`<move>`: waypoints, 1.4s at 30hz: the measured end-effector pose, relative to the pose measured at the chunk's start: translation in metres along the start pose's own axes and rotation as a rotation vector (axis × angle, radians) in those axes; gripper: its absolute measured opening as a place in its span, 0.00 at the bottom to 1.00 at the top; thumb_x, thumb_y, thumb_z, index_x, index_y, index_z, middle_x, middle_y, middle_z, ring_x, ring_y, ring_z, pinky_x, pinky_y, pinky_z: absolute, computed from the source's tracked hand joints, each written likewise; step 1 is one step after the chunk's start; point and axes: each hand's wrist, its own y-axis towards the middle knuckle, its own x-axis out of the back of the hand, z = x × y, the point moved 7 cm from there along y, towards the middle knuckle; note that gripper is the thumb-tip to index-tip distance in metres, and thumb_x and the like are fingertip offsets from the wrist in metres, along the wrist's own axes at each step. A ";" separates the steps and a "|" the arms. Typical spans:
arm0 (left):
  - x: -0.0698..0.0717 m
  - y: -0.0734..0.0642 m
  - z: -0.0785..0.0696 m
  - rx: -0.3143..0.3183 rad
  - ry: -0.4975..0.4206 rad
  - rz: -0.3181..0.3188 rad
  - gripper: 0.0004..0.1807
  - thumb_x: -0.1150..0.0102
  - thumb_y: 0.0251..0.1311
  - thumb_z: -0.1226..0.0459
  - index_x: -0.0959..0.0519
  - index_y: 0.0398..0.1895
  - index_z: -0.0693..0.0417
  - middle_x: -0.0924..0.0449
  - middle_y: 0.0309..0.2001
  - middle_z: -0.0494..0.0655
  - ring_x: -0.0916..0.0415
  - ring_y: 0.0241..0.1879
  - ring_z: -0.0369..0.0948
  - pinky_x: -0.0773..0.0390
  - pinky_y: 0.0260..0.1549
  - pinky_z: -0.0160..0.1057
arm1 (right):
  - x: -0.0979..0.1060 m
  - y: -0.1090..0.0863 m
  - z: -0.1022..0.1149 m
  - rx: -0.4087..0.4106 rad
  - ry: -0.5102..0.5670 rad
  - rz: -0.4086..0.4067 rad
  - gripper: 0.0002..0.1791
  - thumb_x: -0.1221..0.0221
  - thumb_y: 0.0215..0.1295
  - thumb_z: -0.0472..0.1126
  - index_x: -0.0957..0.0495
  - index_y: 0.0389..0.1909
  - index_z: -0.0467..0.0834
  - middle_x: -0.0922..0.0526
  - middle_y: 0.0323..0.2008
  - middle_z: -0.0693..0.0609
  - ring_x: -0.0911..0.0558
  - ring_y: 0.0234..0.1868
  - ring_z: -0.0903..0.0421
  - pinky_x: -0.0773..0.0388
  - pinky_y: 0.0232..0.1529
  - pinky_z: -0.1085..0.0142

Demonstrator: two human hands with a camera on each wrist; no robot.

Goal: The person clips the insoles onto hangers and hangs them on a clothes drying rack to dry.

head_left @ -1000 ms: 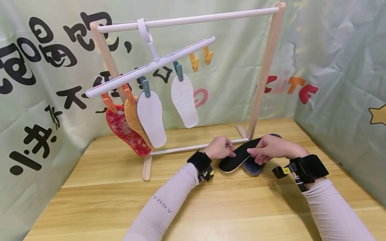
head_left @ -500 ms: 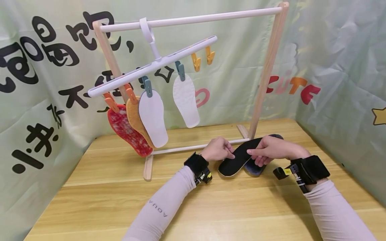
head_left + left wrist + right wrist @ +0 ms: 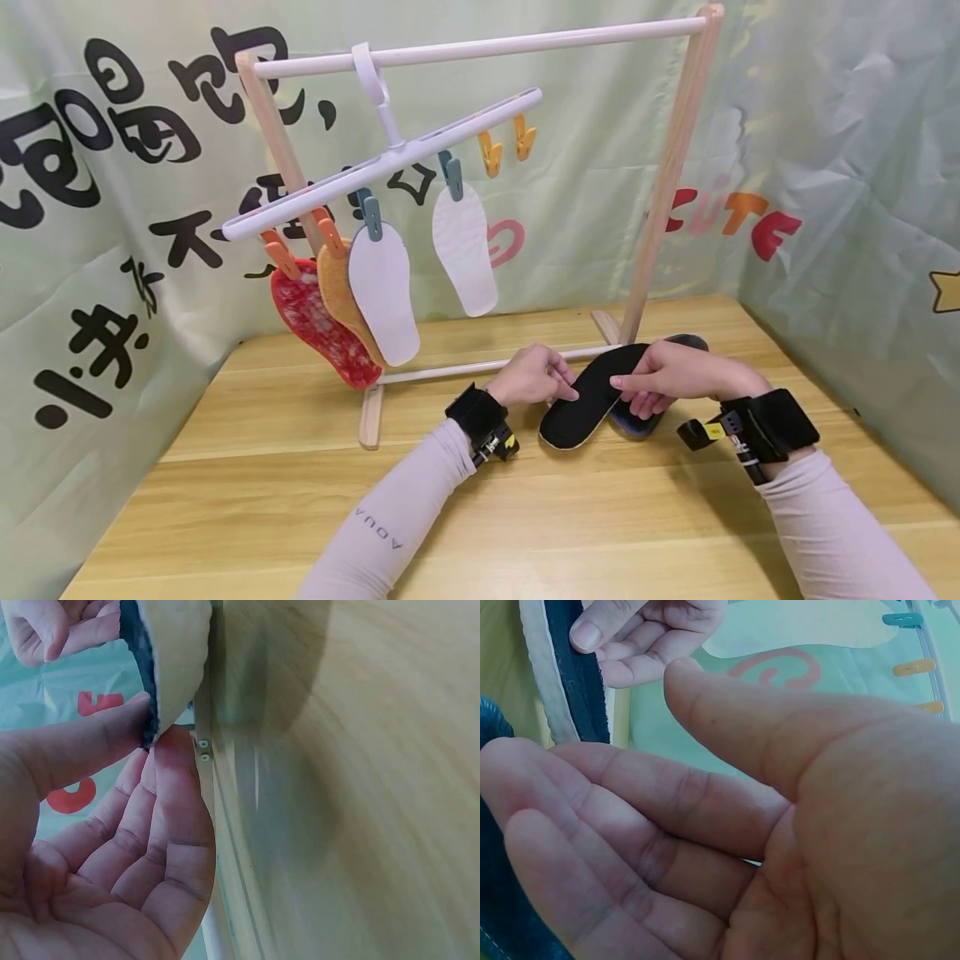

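A black insole (image 3: 579, 418) is raised at a slant above the table's right side, its pale underside showing in the left wrist view. My left hand (image 3: 531, 377) pinches its left edge between thumb and forefinger. My right hand (image 3: 678, 372) is at its other side; in the right wrist view the thumb stands apart from the loosely bent fingers, with nothing between them, and the fingertips are right by the insole's edge. Beneath the right hand lies a dark blue insole (image 3: 634, 423), partly hidden by the hand and the black insole.
A wooden rack with a white top rail (image 3: 480, 55) carries a tilted white hanger (image 3: 337, 179). Clipped there hang a red insole (image 3: 322, 321), a tan insole (image 3: 336, 283), a smooth white insole (image 3: 384, 292) and a textured white insole (image 3: 465, 250). Two yellow clips (image 3: 491, 156) hold nothing.
The near end of the black insole has come slightly toward me, and my left hand and forearm have shifted a little left. My right hand has stayed nearly in place.
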 end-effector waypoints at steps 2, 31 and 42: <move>0.000 -0.001 0.001 0.006 -0.010 0.000 0.07 0.20 0.58 0.66 0.13 0.34 0.55 0.20 0.20 0.39 0.22 0.20 0.37 0.22 0.27 0.29 | -0.001 0.000 0.001 0.000 0.008 0.005 0.24 0.42 0.83 0.50 0.11 0.42 0.31 0.07 0.34 0.42 0.08 0.37 0.53 0.08 0.43 0.58; 0.007 -0.017 0.010 0.025 -0.112 -0.027 0.09 0.19 0.56 0.69 0.15 0.31 0.56 0.18 0.23 0.40 0.11 0.26 0.46 0.09 0.33 0.46 | -0.006 0.002 0.013 0.051 0.012 0.007 0.23 0.41 0.82 0.50 0.11 0.42 0.32 0.07 0.33 0.44 0.08 0.37 0.55 0.09 0.44 0.60; 0.019 -0.024 0.008 0.003 -0.090 -0.043 0.11 0.19 0.57 0.66 0.17 0.33 0.53 0.17 0.25 0.38 0.16 0.25 0.34 0.22 0.27 0.29 | -0.002 0.006 0.017 0.098 0.028 -0.067 0.21 0.41 0.82 0.48 0.12 0.40 0.33 0.08 0.35 0.45 0.08 0.39 0.54 0.09 0.45 0.60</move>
